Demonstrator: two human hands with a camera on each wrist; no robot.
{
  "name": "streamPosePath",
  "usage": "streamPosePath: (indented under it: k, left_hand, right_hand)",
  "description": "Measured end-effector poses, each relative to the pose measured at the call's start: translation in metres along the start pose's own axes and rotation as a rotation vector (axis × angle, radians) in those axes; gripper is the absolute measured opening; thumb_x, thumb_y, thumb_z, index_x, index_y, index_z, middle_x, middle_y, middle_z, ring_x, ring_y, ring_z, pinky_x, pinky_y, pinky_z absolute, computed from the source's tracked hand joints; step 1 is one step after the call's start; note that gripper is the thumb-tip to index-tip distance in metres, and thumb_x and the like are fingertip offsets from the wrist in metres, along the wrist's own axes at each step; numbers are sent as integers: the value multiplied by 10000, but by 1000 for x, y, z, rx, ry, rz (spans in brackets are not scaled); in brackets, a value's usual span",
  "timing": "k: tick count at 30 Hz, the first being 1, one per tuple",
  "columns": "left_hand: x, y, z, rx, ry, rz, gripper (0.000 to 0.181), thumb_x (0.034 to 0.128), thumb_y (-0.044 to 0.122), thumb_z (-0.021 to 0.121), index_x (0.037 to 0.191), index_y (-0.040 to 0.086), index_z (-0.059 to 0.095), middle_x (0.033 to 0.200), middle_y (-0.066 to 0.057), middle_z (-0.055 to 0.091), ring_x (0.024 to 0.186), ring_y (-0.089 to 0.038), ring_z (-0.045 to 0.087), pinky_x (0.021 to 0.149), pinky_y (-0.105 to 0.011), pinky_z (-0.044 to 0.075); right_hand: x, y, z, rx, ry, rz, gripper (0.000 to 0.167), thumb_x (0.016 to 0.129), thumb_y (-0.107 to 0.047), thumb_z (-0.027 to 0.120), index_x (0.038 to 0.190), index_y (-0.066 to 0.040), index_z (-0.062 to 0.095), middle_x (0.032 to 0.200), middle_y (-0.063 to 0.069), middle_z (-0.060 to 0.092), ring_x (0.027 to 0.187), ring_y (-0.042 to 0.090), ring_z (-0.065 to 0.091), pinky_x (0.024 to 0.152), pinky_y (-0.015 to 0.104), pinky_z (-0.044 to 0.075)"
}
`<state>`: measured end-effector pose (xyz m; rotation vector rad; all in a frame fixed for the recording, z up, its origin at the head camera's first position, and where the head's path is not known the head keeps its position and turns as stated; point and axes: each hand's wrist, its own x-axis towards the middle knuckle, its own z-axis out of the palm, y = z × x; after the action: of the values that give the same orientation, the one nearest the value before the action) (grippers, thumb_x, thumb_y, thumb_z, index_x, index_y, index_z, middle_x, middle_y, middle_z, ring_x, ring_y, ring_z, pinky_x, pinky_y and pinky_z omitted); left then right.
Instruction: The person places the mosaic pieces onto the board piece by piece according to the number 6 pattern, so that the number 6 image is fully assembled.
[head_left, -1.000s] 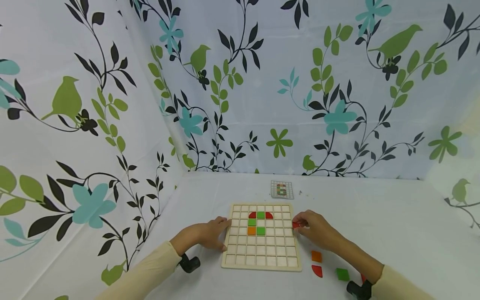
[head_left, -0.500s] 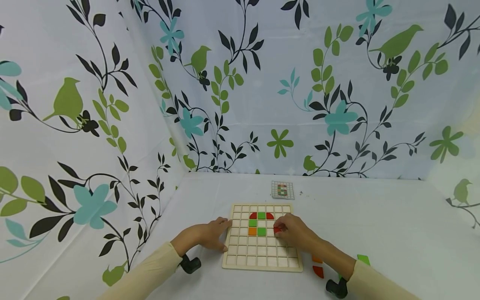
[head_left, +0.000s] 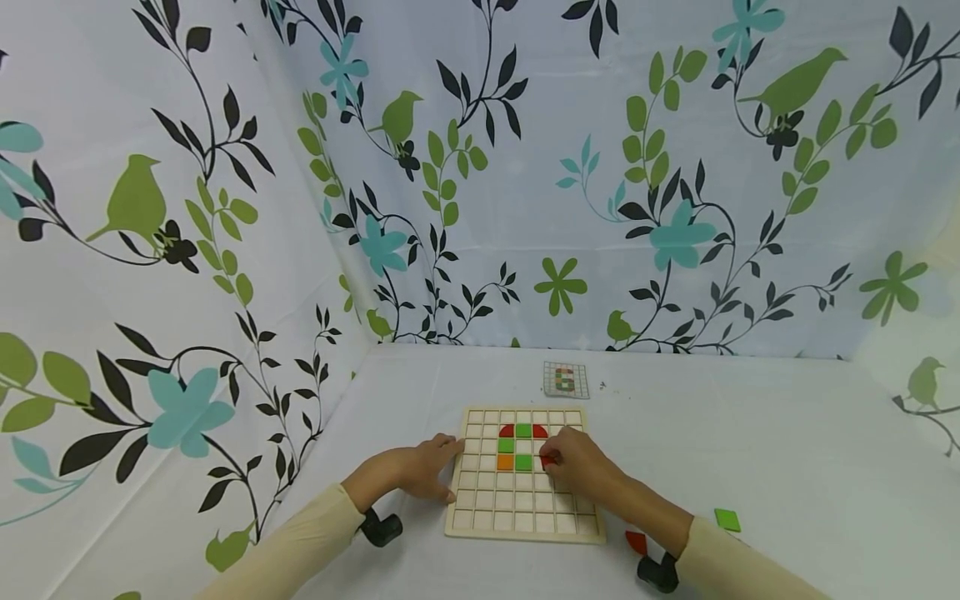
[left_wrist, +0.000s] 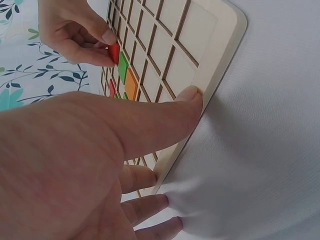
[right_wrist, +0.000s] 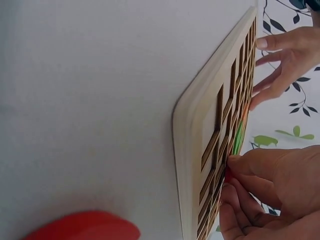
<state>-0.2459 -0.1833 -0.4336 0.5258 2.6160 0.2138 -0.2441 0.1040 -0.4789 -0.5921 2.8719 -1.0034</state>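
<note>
A wooden grid board (head_left: pixel 487 523) lies on the white table. Red, green and orange pieces sit in its upper cells, among them an orange square (head_left: pixel 506 462) and a green square (head_left: pixel 523 462). My right hand (head_left: pixel 583 463) pinches a red piece (head_left: pixel 547 461) at the cell right of that green square; in the left wrist view the red piece (left_wrist: pixel 114 52) touches the green one. My left hand (head_left: pixel 424 470) rests at the board's left edge, thumb on the rim and fingers spread, as the left wrist view shows.
A small card with a printed grid pattern (head_left: pixel 566 380) lies behind the board. Right of the board are a red piece (head_left: pixel 636 542), beside the right wrist's camera, and a green square (head_left: pixel 727 520). A patterned curtain (head_left: pixel 480 208) hangs behind.
My right hand has carried the red piece leftward from the board's right edge to beside the lower green square. My left hand has stayed in place.
</note>
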Motion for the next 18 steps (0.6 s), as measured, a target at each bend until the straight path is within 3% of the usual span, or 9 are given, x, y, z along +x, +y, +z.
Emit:
streamPosePath:
  k: [10,18]
  left_hand:
    - [-1,1,1,-2,0,-5,879,935,295,831,1638,76,351,1670,-146,345,1534,-318,391,1203,-499,399]
    - [-1,1,0,3,-6,-2,882,939,301,827,1640,70,343,1674,-155,337,1540,-323,381,1208,-500,393]
  right_hand:
    - [0,-5,7,-13,9,-54,167,905,13,780,1069,28,808,938,36,662,857,125,549,785,320,557]
    - [1,-10,6,18,-12,-39,154,912,-8,799,1064,10,808,957,24,683,913,136,617,855,392,596]
